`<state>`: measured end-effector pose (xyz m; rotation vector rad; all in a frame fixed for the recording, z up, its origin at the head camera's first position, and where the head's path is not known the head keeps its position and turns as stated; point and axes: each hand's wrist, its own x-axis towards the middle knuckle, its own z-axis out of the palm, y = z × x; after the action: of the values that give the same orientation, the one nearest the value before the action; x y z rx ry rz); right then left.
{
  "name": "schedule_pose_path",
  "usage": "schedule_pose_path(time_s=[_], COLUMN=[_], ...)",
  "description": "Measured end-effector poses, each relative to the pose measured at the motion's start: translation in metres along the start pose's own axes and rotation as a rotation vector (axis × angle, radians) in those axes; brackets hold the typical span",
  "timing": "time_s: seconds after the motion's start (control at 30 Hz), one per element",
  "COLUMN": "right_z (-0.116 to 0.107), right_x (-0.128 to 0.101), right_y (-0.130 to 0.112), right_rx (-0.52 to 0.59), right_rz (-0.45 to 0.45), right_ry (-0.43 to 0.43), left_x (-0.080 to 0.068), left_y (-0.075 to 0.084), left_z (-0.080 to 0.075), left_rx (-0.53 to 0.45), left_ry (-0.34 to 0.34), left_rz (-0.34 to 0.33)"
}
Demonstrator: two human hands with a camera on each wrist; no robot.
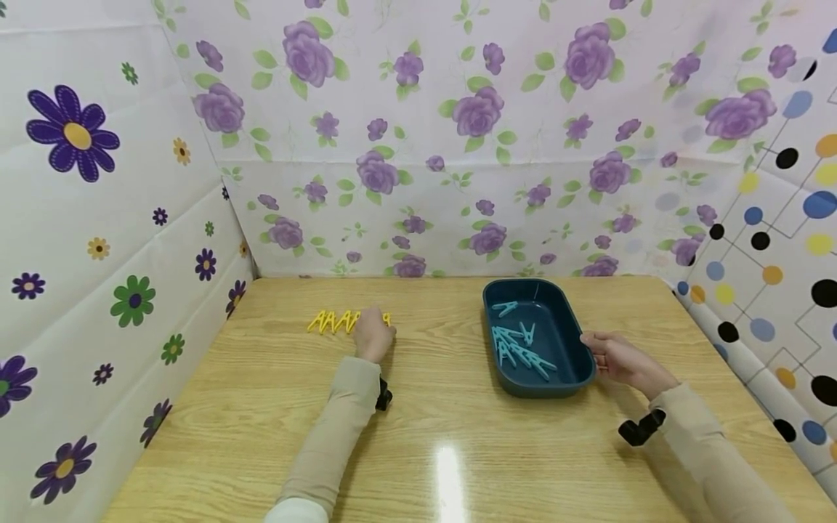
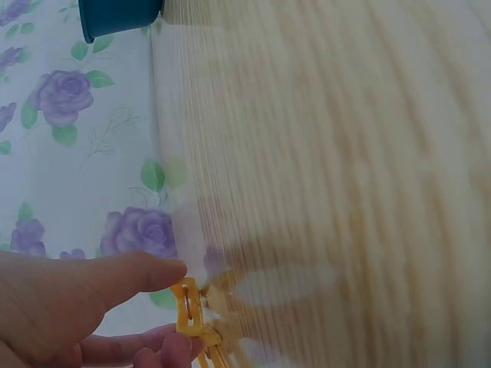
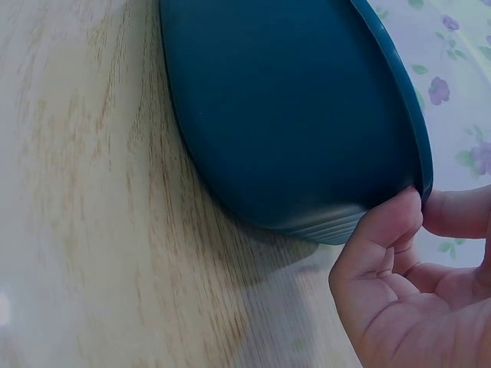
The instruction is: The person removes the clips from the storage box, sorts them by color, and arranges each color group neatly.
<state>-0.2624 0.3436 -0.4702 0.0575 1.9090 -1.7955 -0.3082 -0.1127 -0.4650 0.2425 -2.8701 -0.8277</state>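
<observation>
Yellow clothespins [image 1: 331,320] stand in a row on the wooden table at the left. My left hand [image 1: 374,335] reaches down over the right part of this row and hides some of it. In the left wrist view, its thumb and fingers pinch a yellow clothespin [image 2: 189,307] close over the table. Farther right is a dark teal plastic bin [image 1: 557,340] with several light blue clothespins [image 1: 519,347] lying loosely inside, mostly along its left side. My right hand [image 1: 621,361] grips the bin's right edge, with the thumb at the rim and curled fingers against the outer wall.
The wooden table [image 1: 275,407] ends at a flowered cloth backdrop [image 1: 418,145] behind the bin and the clothespins. Patterned cloth also hangs at the left and right sides. Black straps with small mounts sit at both wrists.
</observation>
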Motion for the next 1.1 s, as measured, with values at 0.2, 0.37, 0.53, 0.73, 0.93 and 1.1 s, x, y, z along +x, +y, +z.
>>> schedule_pose_path(time_s=[0.2, 0.37, 0.53, 0.73, 0.93, 1.1], right_z=[-0.001, -0.001, -0.001, -0.001, -0.002, 0.001], right_x=[0.000, 0.000, -0.001, 0.000, 0.000, 0.000], right_y=[0.001, -0.001, -0.003, -0.001, -0.001, -0.001], right_rx=[-0.006, -0.016, -0.028, -0.020, 0.004, -0.007], right_rz=[0.002, 0.002, 0.006, 0.002, -0.033, -0.002], right_ry=[-0.002, 0.009, 0.010, -0.005, -0.072, -0.003], left_x=[0.000, 0.000, -0.001, -0.004, -0.014, -0.024], left_y=[-0.003, 0.000, 0.007, 0.026, 0.052, 0.074], left_z=[0.002, 0.000, -0.004, -0.005, -0.002, 0.001], left_rx=[0.026, 0.039, 0.076, 0.028, -0.124, -0.155], left_ry=[0.033, 0.031, -0.011, -0.049, -0.081, -0.084], left_rz=[-0.016, -0.019, 0.006, 0.090, 0.172, 0.276])
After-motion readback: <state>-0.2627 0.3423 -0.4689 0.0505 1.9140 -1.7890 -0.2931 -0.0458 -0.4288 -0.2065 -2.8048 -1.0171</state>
